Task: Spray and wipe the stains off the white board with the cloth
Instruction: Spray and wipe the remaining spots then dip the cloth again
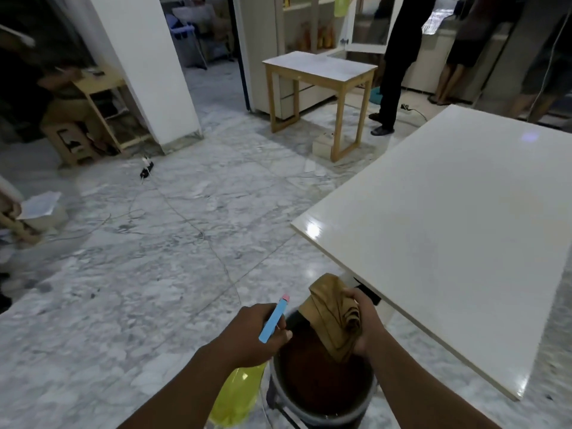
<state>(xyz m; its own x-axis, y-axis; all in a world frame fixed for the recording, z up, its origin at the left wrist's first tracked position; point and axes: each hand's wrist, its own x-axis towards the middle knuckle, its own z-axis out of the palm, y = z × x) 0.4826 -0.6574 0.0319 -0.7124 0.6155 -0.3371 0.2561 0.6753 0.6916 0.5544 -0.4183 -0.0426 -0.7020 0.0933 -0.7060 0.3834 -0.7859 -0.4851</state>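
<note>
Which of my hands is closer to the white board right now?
Right. The right hand, gripping the cloth, is just off the white board at its near edge; the left hand, holding the spray bottle, is farther left.

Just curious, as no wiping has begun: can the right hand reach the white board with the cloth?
Probably yes. The right hand grips the cloth over the bucket, just beside the near edge of the board, and nothing visible lies between them.
</note>
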